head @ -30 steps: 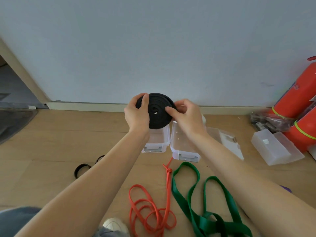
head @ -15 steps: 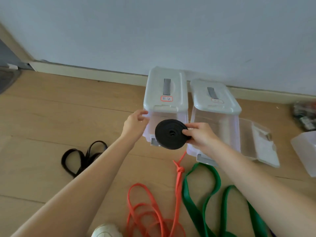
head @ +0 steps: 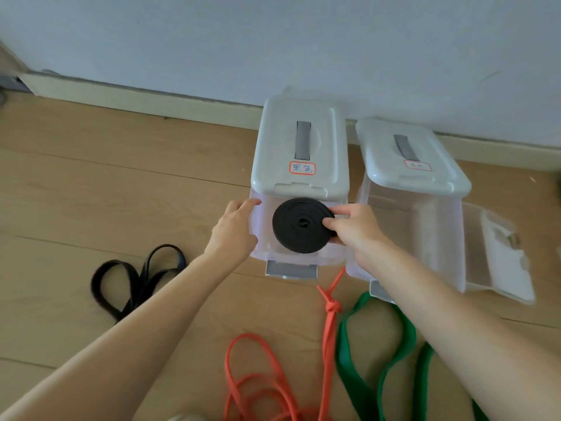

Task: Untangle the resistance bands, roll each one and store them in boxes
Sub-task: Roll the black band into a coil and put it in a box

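The roll (head: 299, 225) I pinch is black, a spiral of coils. Behind it the box (head: 299, 177) is clear with a pale grey lid and a red-bordered label. Left of the box lies a black band (head: 136, 279); below it an orange band (head: 329, 335) and a green band (head: 376, 360), on light wood floor (head: 121, 192).

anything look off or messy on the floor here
Yes: the orange band has a tight knot just below the boxes, and its loops tangle beside the green band. The right box's front flap lies swung open on the floor.
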Demonstrator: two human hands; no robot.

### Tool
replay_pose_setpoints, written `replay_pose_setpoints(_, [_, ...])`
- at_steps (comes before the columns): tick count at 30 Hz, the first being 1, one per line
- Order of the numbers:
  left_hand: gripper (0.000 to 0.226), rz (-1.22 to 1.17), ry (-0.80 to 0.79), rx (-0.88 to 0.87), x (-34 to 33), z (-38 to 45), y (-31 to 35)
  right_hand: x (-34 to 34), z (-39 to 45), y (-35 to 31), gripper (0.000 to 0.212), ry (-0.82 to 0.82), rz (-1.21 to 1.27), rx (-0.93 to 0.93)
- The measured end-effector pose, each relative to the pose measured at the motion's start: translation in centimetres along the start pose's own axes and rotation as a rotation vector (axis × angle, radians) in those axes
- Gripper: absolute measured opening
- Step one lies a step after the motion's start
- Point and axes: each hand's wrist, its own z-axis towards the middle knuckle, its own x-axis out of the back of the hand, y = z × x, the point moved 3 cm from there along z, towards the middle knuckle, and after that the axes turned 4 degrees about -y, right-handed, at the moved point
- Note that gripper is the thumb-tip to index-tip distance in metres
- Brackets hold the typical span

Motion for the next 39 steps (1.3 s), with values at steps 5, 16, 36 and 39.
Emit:
replay_pose_setpoints(5, [0.062,0.181,0.087,-0.088,0.6,-0.9,-0.7,-3.4,-0.7,0.0,0.019,0.061,-0.279,0.097])
replay_pose_setpoints(16, [0.043,-0.005,0.163,-0.221,0.8,2.5,0.0,-6.3,4.1,1.7,0.012,0.079,-0.257,-0.046])
replay_pose_setpoints(36, [0.048,-0.147,0.224,-0.063,2.0,-4.1,-6.4,-5.2,1.2,-0.8,0.035,-0.108,-0.828,0.133])
replay_pose_setpoints(39, [0.048,-0.147,0.2,-0.018,1.6,-6.2,-8.1,-5.6,-0.4,-1.2,0.038,-0.089,-0.694,0.192])
